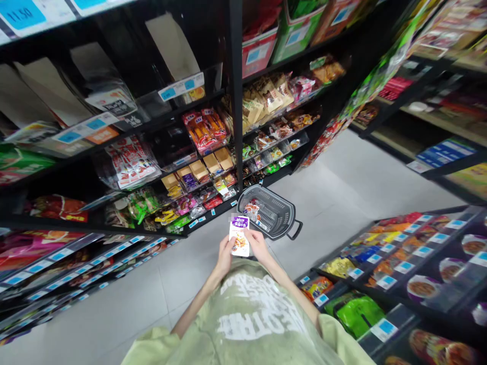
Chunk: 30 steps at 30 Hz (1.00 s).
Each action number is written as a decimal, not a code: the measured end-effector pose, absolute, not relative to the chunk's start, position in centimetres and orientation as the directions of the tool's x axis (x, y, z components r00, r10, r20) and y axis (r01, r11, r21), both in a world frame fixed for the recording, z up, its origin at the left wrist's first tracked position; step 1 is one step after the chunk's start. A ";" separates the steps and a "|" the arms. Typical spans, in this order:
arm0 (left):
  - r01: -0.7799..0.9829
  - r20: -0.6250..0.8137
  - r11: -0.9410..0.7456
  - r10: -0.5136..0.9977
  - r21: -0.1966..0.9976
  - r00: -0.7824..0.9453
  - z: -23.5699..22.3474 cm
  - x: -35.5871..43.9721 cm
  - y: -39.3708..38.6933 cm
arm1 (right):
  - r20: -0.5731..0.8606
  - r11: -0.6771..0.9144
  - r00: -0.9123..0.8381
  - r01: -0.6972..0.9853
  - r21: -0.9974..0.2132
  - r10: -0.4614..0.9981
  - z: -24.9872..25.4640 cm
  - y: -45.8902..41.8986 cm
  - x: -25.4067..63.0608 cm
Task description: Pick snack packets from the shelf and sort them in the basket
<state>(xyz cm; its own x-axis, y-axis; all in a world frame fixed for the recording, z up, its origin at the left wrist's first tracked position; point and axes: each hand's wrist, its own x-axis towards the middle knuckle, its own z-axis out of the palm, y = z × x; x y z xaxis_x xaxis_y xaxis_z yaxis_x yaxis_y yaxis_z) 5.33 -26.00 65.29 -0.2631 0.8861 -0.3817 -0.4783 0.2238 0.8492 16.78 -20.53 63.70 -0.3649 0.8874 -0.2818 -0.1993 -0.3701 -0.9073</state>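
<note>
Between my two hands, in front of my chest, is a small white and purple snack packet (239,238) with a food picture on its front. My left hand (225,253) pinches its left edge, and my right hand (257,246) grips its right edge. Just beyond the packet, a dark grey shopping basket (284,209) stands on the floor. Several small packets (253,210) lie inside it at its left end. The basket's handle (297,230) rests to the right side.
Dark shelves with snack bins (198,172) stand ahead and to the left. Red snack packs (205,129) fill one bin. At the right are lower shelves with a green bag (355,312) and price tags. Grey tiled floor (331,187) runs between the shelves.
</note>
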 end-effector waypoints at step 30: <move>-0.476 -0.339 0.159 0.885 0.865 -0.320 64.8 5.4 -25.6 | -0.207 -0.286 -0.339 -0.203 -0.936 0.918 64.5 -20.3 16.7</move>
